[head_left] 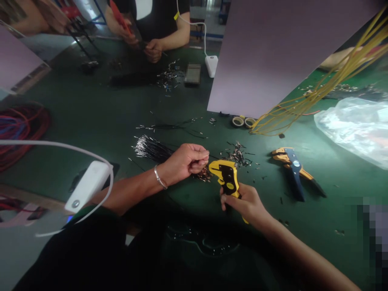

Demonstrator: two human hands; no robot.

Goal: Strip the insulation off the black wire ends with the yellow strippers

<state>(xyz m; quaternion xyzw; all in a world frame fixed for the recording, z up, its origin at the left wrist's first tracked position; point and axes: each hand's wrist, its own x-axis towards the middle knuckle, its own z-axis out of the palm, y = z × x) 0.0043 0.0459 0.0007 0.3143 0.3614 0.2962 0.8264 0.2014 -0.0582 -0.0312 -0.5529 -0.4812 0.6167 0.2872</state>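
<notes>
My left hand, with a silver bracelet on its wrist, is closed in a pinch. What it holds is too small to tell. Just right of its fingertips is the head of a yellow and black hand tool, gripped in my right hand. A bundle of black wires with bright ends lies behind my left hand, and coppery wire ends show beneath it. Small dark clippings are scattered behind the yellow tool.
A blue and orange tool lies at right, near a clear plastic bag. Yellow wires hang beside a pale panel. Two tape rolls sit below it. Across the table, a person's hands hold items. A white device is at left.
</notes>
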